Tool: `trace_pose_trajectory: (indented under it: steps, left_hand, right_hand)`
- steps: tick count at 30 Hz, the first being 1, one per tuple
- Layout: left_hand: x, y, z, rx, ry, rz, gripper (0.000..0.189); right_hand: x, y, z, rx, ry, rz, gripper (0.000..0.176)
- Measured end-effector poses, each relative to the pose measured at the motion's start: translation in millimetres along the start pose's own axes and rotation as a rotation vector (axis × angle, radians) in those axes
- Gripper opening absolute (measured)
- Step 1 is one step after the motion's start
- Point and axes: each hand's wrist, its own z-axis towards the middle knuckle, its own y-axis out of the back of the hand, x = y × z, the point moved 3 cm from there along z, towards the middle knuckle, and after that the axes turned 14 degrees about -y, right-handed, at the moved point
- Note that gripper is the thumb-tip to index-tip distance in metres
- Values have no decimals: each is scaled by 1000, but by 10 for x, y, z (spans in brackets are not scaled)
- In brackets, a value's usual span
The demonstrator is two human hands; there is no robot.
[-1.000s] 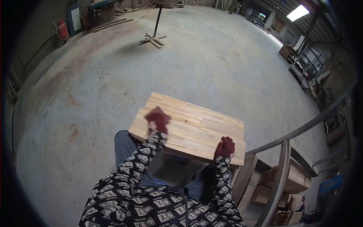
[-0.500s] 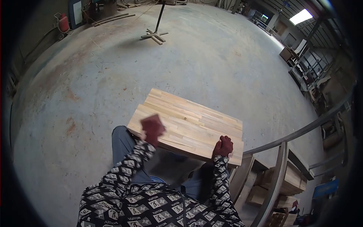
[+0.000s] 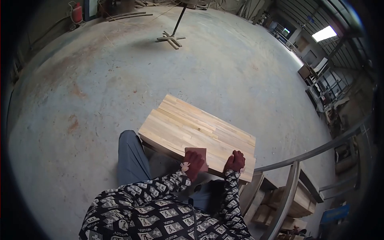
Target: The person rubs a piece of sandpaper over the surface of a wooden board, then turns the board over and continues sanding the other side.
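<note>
A light wooden board (image 3: pixel 176 128) made of glued strips lies across in front of my knees, with a second board (image 3: pixel 208 118) of the same kind along its far side. My left hand (image 3: pixel 194 163), in a dark red glove, presses a reddish-brown sheet of sandpaper (image 3: pixel 201 151) onto the near edge of the board. Near the board's right end, my gloved right hand (image 3: pixel 235 161) rests with fingers curled, gripping it by the near edge. Its thumb is mostly hidden.
A curved metal rail (image 3: pixel 308 151) runs along the right, with wooden pieces (image 3: pixel 302 202) stacked on the rack below it. A stand with a crossed wooden base (image 3: pixel 172 39) is ahead on the concrete floor. A red cylinder on a cart (image 3: pixel 77 14) stands far left.
My left hand has slid the sandpaper rightward and nearer to me along the board. My right hand stays at the right end. The view has shifted slightly.
</note>
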Motion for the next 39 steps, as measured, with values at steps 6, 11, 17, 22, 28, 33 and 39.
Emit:
trace_pose_trajectory:
  steps: [6,11,17,22,28,33,39]
  left_hand:
    - [873,516,-505,-179,-233,604,35]
    - [1179,1702,-259,96,256,827,26]
    - [490,582,30,159,133,517,31]
    - [-186,-123,-78,85,-276,164,33]
    - [832,443,-434,-78,-237,551,45]
    - [1582,1425,-245,607,540,595,45]
    - [722,576,1,158,205,508,47]
  right_hand:
    - [-52,-43,-19,-34,41,60,19]
    - [-75,-48,-25,-25,-3,58,24]
    - [-4,8,2,45,-44,6,20]
    - [1,-3,-16,16,-14,20,20]
    - [61,12,4,-5,-18,59,16]
    - [26,22,7,9,-41,55,22]
    - [56,46,11,21,-53,29,20]
